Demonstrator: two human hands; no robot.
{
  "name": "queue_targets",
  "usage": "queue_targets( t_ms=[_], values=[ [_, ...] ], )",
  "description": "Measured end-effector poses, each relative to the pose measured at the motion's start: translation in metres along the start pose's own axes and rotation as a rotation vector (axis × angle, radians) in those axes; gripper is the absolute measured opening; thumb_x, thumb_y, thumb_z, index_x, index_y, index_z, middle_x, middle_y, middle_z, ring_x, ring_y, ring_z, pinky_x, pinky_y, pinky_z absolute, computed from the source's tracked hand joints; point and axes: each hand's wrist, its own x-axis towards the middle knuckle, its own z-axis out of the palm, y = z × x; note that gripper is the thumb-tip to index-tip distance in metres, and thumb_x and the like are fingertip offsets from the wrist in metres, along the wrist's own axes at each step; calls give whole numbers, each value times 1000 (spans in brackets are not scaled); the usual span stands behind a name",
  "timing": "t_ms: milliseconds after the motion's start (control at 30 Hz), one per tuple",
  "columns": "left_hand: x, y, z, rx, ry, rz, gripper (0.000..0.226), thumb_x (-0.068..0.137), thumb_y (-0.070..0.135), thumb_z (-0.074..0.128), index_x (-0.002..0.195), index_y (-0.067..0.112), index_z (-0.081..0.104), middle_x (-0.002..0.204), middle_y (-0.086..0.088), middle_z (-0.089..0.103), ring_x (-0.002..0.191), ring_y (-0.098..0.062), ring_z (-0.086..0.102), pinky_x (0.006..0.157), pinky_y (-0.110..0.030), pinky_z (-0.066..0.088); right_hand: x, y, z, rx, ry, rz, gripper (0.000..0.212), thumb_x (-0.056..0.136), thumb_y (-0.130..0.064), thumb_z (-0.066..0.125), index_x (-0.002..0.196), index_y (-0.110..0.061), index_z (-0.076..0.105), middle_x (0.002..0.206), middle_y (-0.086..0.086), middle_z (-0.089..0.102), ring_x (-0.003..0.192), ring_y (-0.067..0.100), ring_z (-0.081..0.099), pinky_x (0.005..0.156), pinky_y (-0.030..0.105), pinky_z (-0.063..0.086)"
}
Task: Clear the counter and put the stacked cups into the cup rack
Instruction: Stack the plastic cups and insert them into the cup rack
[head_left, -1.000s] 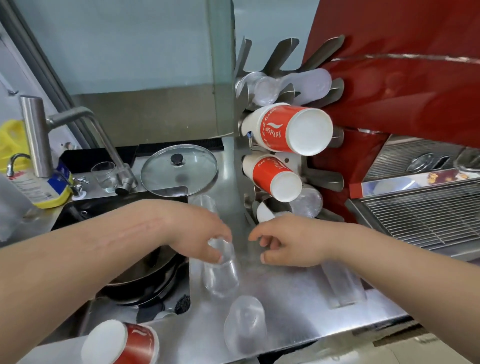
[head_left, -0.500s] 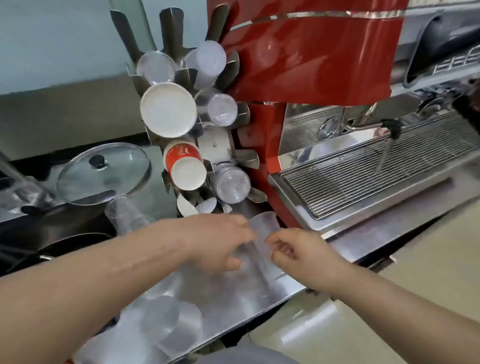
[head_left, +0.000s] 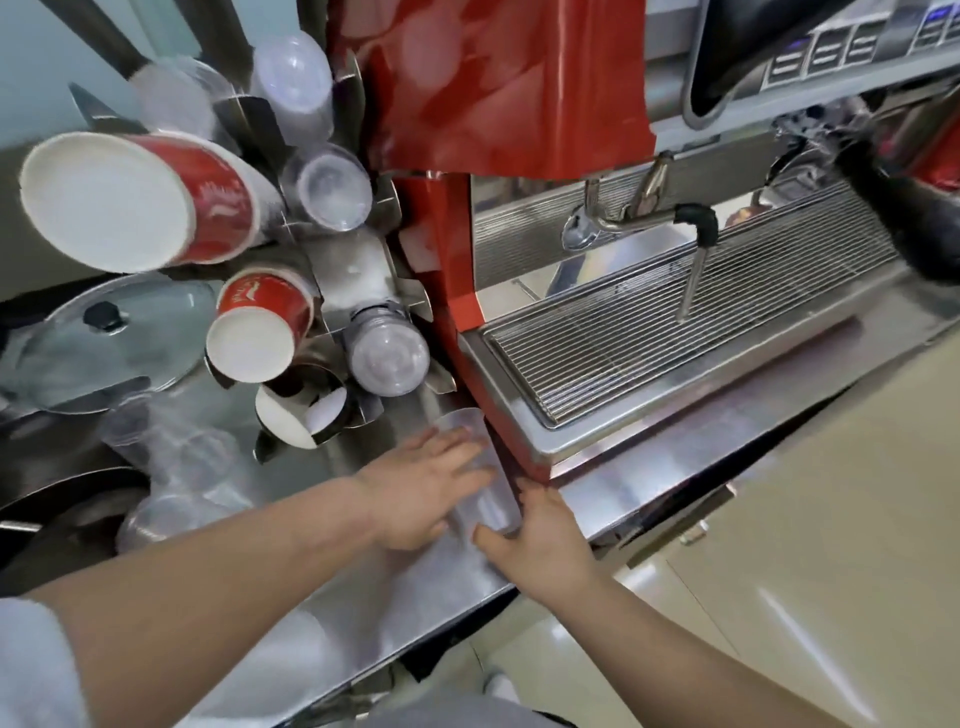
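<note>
The red espresso machine (head_left: 498, 78) fills the upper right, its drip grate (head_left: 691, 332) overhanging the steel counter (head_left: 322, 613). Left of it stands the cup rack (head_left: 358, 270), already carrying two red paper stacks, a large one (head_left: 140, 200) and a smaller one (head_left: 260, 325), plus at least four clear plastic stacks; blur prevents a firmer count. A glass pot lid (head_left: 109, 338) lies behind, and a loose cluster of clear cups (head_left: 171, 467) lies on the counter at left, number not resolvable. The task item, one stack of clear cups (head_left: 480, 475), lies on its side on the counter, hard against the machine's base. The left hand (head_left: 421, 491) rests flat on it, fingers extended; the right hand (head_left: 543, 538) sits at its near end, thumb and fingers close against it, though whether they actually pinch it cannot be determined. Risks, as judged: the thin plastic looks slippery, so the stack could roll off the counter edge or telescope apart if lifted from one end only; squeezing could crush the walls; the machine's corner could catch the rim.
</note>
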Motion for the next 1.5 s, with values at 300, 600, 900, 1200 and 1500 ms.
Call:
queue_targets(
  t_ms=[300,600,900,1200,1500],
  values=[
    [6,-4,19,36,179,42,80,64,31,77,137,29,45,134,-11,51,130,-38,44,114,-44,21,-11,1,-4,81,-76,6,61,72,-47,62,126,-23,51,112,0,58,105,15,56,84,22,45],
    [-2,4,30,-5,241,4,77,54,42,75,126,29,49,118,-5,57,111,-31,53,107,-44,35,-30,-1,-8,227,-89,-11,58,74,-39,64,128,-23,50,111,-4,46,99,12,55,92,31,49],
    [-18,16,37,-515,340,-185,72,64,42,61,133,31,44,132,4,45,126,-21,39,111,-36,29,-50,-7,-23,436,101,-163,60,71,-41,62,128,-31,50,123,-20,43,115,5,51,95,35,50],
    [-41,40,46,-898,454,-416,66,64,45,65,122,46,33,126,13,47,122,-6,46,102,-30,41,-46,-33,-39,314,2,-385,71,76,-24,70,141,-28,40,134,-19,41,125,-11,37,100,3,29],
    [-83,60,43,-1177,515,-631,74,60,41,72,122,51,35,122,23,54,110,0,57,93,-33,50,-43,-65,-38,235,-130,-551,73,74,-27,72,140,-30,41,129,-27,40,127,-4,40,106,16,33]
  ],
)
